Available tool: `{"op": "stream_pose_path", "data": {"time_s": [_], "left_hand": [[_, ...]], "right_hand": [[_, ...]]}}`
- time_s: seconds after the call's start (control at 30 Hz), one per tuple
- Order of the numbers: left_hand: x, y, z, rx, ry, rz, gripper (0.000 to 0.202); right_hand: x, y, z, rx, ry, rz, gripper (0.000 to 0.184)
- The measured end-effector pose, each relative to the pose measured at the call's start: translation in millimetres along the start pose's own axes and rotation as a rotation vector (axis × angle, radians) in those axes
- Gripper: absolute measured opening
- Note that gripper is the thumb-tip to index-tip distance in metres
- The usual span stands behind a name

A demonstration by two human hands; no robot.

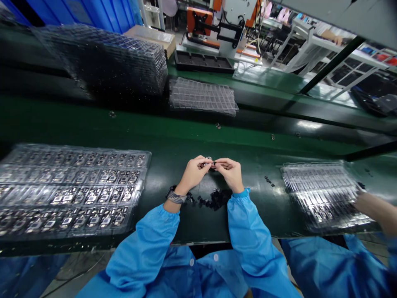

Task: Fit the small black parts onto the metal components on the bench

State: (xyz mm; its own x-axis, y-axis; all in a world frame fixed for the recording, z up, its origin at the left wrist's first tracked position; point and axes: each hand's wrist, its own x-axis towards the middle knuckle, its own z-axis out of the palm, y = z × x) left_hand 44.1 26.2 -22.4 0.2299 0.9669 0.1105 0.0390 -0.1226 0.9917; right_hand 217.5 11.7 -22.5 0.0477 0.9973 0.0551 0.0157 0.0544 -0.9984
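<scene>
My left hand [196,170] and my right hand [230,170] meet above the green work surface, fingertips almost touching. Pinched in the left fingers is a small circuit board [209,158] with shiny silver parts. A tiny dark piece [214,163] sits at the right fingertips; its exact shape is too small to make out. Just below my hands lies a loose heap of small black pieces [217,199], partly hidden by my right sleeve. On the left, a clear plastic tray [148,159] holds several rows of similar small circuit boards.
Another person's arm [376,209] reaches over clear trays [313,165] at right. At the back stand a tall stack of clear trays [161,70], a lower tray stack [203,95] and a black tray [203,62]. Small parts [218,126] dot the green strip; black bits [268,181] lie right.
</scene>
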Motion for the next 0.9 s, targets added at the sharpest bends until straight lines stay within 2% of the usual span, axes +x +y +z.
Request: {"op": "stream_pose_path", "data": {"time_s": [0.53,0.9], "left_hand": [[0,0,-0.3,-0.071,0.008,-0.057,0.023],[0,10,-5.6,-0.161,-0.094,-0.106,0.032]], "right_hand": [[2,0,-1,0.107,-0.064,0.026,0.022],[3,1,-2,0.141,-0.095,0.049,0.027]]}}
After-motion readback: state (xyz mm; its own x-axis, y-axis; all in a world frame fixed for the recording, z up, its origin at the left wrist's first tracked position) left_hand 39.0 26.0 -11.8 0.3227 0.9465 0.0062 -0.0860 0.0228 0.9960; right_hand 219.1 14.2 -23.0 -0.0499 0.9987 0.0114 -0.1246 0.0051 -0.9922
